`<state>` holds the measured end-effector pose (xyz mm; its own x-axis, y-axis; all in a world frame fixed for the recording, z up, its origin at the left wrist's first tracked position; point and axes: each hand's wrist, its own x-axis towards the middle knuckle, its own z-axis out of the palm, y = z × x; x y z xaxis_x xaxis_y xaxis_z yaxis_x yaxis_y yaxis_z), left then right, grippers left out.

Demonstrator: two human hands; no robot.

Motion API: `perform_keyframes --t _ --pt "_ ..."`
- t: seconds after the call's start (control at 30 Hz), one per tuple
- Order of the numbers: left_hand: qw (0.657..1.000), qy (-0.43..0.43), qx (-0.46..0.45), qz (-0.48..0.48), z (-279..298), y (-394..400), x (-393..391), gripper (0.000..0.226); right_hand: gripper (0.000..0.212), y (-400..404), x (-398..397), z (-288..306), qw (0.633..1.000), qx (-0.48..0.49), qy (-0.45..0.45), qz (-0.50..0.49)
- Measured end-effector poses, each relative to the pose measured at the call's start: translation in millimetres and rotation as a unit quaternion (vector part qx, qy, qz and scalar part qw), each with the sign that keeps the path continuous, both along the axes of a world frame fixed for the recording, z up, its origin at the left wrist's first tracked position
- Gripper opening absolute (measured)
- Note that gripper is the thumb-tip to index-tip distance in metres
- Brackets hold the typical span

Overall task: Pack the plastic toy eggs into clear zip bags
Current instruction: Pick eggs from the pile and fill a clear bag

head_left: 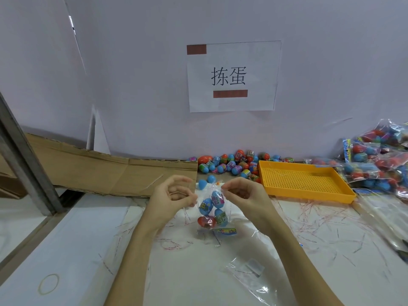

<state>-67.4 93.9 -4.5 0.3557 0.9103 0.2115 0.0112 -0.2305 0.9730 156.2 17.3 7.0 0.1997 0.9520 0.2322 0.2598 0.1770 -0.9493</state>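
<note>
Two hands meet at the centre of the frame, holding a clear bag (212, 212) up off the white table (88, 239). My left hand (171, 196) pinches the bag's top left edge with curled fingers; my right hand (240, 193) pinches the top right edge the same way. Inside the bag I count about four eggs (206, 206), blue ones above and a red one at the bottom. Loose eggs (231, 164) lie heaped against the wall, just above centre. Right of them sits an orange tray (309, 191), and filled bags (379, 164) pile up at the right edge. Cardboard (99, 171) lies at left, and a paper sign (234, 76) hangs on the wall at upper centre.
</note>
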Motion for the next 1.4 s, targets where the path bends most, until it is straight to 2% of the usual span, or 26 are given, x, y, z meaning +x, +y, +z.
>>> perform_keyframes --t 0.07,0.2,0.3,0.4,0.5,0.57,0.67,0.77,0.93,1.13,1.27,1.33,1.4 --pt "1.0 -0.023 -0.002 -0.02 0 0 -1 0.047 0.015 0 1 0 1.0 0.01 0.021 0.008" --pt "0.995 0.034 0.042 -0.086 3 -3 -4 0.047 0.019 1 -4 -1 0.997 0.022 0.062 0.048" --pt "0.992 0.026 0.014 -0.121 8 -9 3 0.029 0.022 1 -9 -1 0.993 0.025 0.053 0.098" --pt "0.995 0.049 0.018 -0.085 8 -13 13 0.025 0.027 2 -14 -1 0.99 0.034 0.056 0.123" --pt "0.999 0.033 0.002 -0.021 3 -9 17 0.014 0.023 5 -16 0 0.993 0.05 0.095 0.051" --pt "0.999 -0.012 -0.022 0.021 2 -6 16 0.011 0.014 5 -10 0 0.996 0.044 0.071 0.001" --pt "0.996 -0.067 -0.038 0.051 2 -5 17 0.006 0.013 3 -5 -1 0.999 -0.011 0.037 0.025" --pt "0.993 -0.079 -0.052 0.068 3 -5 19 0.006 0.008 5 -7 -5 0.999 -0.032 0.026 0.012" --pt "0.975 -0.146 -0.128 0.11 2 -6 24 0.006 0.01 7 -14 -4 0.995 -0.01 0.087 -0.043" --pt "0.973 -0.129 -0.136 0.133 2 -7 31 0.006 0.004 9 -19 -6 0.99 0.016 0.116 -0.08" --pt "0.981 -0.109 -0.142 0.073 4 -7 31 0.016 0.005 9 -18 -6 0.99 0.021 0.118 -0.077" --pt "0.989 -0.065 -0.126 0.045 3 -7 29 0.02 0.007 8 -15 -5 0.991 0.024 0.117 -0.068" --pt "0.989 -0.069 -0.122 0.047 0 -6 27 0.014 0.015 8 -13 -4 0.987 0.015 0.146 -0.062"
